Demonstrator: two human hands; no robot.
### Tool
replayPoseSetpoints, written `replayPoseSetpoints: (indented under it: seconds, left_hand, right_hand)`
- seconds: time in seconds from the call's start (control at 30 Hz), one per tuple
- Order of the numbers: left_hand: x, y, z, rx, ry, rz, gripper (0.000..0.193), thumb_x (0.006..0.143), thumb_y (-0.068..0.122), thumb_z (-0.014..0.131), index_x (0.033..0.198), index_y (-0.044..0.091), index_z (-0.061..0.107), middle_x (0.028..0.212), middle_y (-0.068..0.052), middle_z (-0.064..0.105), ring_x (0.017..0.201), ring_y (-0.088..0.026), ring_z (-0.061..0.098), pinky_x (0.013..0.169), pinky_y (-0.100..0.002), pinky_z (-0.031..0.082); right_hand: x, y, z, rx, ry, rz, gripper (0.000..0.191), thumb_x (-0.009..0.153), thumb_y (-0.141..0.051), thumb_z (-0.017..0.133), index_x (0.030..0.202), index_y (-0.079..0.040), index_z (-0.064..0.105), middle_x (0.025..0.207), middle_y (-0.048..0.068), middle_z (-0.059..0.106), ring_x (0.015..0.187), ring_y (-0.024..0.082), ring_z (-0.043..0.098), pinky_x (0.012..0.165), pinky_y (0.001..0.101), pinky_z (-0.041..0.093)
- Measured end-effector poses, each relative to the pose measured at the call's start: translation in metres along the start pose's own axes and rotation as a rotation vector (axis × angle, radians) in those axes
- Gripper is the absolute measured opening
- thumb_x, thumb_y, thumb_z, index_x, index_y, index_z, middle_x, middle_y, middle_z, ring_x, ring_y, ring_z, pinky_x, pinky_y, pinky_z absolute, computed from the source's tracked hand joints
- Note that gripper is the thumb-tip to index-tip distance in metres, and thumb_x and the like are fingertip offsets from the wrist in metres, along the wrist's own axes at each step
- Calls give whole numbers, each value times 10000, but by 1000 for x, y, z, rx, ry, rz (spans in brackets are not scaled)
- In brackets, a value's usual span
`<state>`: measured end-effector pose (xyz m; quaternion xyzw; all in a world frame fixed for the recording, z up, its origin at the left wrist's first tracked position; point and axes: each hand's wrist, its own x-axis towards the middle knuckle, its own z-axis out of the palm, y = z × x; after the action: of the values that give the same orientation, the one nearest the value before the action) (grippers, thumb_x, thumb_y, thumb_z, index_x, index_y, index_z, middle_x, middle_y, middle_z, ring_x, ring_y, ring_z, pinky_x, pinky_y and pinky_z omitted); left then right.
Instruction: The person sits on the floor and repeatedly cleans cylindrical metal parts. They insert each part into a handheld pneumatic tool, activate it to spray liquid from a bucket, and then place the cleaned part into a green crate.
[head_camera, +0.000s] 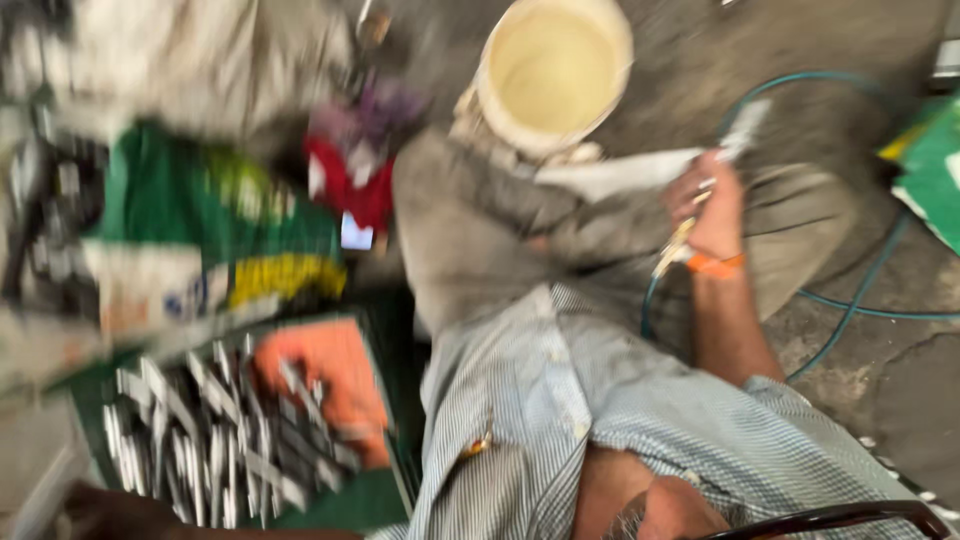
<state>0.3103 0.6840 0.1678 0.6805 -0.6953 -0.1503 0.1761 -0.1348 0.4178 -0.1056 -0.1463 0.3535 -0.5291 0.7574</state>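
Head view, blurred: your right hand (715, 205), right of centre, grips a spray gun (735, 135) on a green hose (860, 300). Your left hand (110, 510), lower left, sits beside the tray (385, 440) of metal parts (210, 440); grip unclear. Keep that nozzle steady and the hose untangled.

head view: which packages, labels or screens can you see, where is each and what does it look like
Green bag: left of the knees, crumpled, green with yellow and white printed patches.
Green package: right edge, flat, green with a yellow rim, partly cut off.
Red packet: upper middle beside the cream bucket, red with white patches, blurred.
Small screen or label: just below the red packet, pale blue rectangle; too blurred to tell which.
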Motion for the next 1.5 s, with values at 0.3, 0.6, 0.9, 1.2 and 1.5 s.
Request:
replayPoseSetpoints:
  seconds: [0.3,0.6,0.9,1.2,1.5]
  left_hand:
    - [145,-5,170,-1199,123,-430,398,904,159,755,1250,50,592,1038,-50,654,876,-150,606,760,-336,507]
    - [235,55,267,-1318,137,-470,471,922,320,731,1217,-2,554,1022,-108,698,870,-151,658,777,-305,551]
    - [241,76,240,-1313,-268,297,370,980,315,770,1109,-5,634,1002,-143,707,968,-201,689,871,-329,576]
    - [271,92,193,-1508,-104,66,810,911,383,773,1509,57,333,1479,-218,460,1352,-379,516,1124,-544,426]
    - [293,101,261,-1573,139,85,867,1032,704,375,1651,123,203,1693,-188,313,1472,-437,448,1193,-569,343]
  right_hand:
    - [-49,15,51,-820,-6,20,303,939,-368,702,1019,-98,593,732,-16,557,568,135,460,463,306,351]
    - [-74,20,107,-1602,-254,-365,647,843,-419,781,1282,4,565,964,238,713,900,421,707,753,470,551]
    - [-54,33,85,-370,-761,354,467,972,-311,806,1229,42,640,738,35,597,569,119,545,496,282,402]
    - [-63,4,85,-906,-403,-57,433,870,-275,849,1115,16,640,807,46,653,635,122,591,543,292,492]
    - [-76,13,106,-815,-577,-204,676,902,-311,796,1423,16,517,1283,114,639,1179,141,557,1036,316,475]
